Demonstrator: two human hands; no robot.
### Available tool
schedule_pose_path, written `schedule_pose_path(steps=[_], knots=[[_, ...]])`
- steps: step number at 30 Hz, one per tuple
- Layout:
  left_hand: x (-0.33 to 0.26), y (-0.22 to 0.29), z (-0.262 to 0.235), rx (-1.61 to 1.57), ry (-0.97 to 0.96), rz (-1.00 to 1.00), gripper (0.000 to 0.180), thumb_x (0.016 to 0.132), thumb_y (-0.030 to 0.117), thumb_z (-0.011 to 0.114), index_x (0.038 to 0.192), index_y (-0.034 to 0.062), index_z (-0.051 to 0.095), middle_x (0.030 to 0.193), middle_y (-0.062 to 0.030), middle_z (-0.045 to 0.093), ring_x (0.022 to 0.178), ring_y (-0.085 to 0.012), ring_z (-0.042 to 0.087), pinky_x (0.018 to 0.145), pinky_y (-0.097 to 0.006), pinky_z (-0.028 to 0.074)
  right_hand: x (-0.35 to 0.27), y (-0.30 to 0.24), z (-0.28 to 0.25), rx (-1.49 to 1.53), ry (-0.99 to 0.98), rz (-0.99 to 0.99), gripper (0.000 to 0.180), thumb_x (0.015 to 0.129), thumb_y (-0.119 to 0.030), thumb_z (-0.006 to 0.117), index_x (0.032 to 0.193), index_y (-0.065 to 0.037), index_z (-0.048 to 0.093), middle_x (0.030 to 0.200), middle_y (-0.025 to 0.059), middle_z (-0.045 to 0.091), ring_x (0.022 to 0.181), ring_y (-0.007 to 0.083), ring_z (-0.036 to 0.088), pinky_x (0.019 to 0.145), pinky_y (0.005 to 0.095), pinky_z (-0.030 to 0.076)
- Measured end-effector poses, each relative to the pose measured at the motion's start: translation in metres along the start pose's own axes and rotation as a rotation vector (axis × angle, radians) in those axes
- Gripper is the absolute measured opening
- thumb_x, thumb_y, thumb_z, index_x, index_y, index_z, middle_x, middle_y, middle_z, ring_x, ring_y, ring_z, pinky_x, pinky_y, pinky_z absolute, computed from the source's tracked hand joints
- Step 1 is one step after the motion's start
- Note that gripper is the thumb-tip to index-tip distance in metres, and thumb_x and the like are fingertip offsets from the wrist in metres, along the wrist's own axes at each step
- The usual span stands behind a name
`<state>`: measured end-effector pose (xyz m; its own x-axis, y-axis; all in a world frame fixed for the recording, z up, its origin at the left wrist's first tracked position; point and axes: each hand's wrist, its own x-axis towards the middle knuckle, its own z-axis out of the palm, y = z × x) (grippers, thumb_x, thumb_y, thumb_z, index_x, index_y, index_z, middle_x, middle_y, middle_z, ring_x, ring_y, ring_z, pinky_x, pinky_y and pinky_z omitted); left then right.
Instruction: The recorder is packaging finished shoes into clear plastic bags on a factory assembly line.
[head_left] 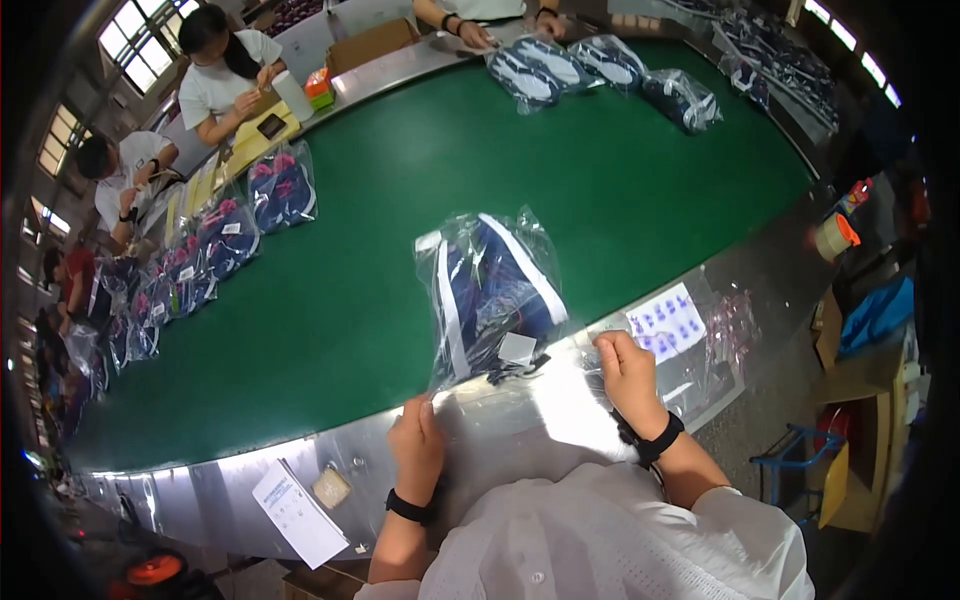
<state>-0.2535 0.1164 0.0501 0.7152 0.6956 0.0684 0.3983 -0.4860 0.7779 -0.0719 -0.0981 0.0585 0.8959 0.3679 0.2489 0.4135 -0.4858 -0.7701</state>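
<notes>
White fabric of the person's own shirt fills the lower edge, and both forearms rise out of it, each with a black band at the wrist. Left hand is curled over the near open edge of a clear plastic bag, fingers pinching the film against the shiny metal rim of the bench. Right hand grips the same edge further to the right, fingertips closed on the plastic beside a sheet of small blue stickers.

Inside the bag lies a pair of navy shoes with white stripes, resting on the green belt. It lies straight ahead of the hands, its long axis running away from the person, the mouth end nearest. The left hand sits closer to the shoes' near end; the right is off to the side.

Further out, more bagged shoes line the belt's left edge, another group lies at the far end, and other workers sit there. A white paper slip lies on the rim.
</notes>
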Motion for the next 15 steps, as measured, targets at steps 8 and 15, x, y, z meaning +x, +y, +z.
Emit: schedule_pose_path(steps=[8,15], knots=[[-0.014,-0.020,-0.003,-0.366,-0.208,-0.276,0.015,0.088,0.014,0.053,0.092,0.0012,0.061,0.059,-0.0018,0.055,0.052,-0.0088,0.049,0.050,-0.024,0.038,-0.026,-0.009,-0.017,-0.242,-0.093,-0.150,0.032,0.074,-0.023,0.070,0.096,-0.003,0.058,0.065,0.0076,0.057,0.056,0.0260,0.058,0.053,0.0341,0.046],[-0.020,-0.015,-0.019,-0.307,-0.338,-0.353,0.015,0.087,0.013,0.055,0.078,0.0013,0.061,0.057,0.0004,0.054,0.052,-0.0053,0.047,0.049,-0.021,0.035,-0.049,0.003,-0.036,0.033,-0.243,0.261,0.028,0.074,-0.004,0.063,0.101,-0.002,0.058,0.063,0.0084,0.055,0.053,0.0195,0.054,0.052,0.0280,0.044]])
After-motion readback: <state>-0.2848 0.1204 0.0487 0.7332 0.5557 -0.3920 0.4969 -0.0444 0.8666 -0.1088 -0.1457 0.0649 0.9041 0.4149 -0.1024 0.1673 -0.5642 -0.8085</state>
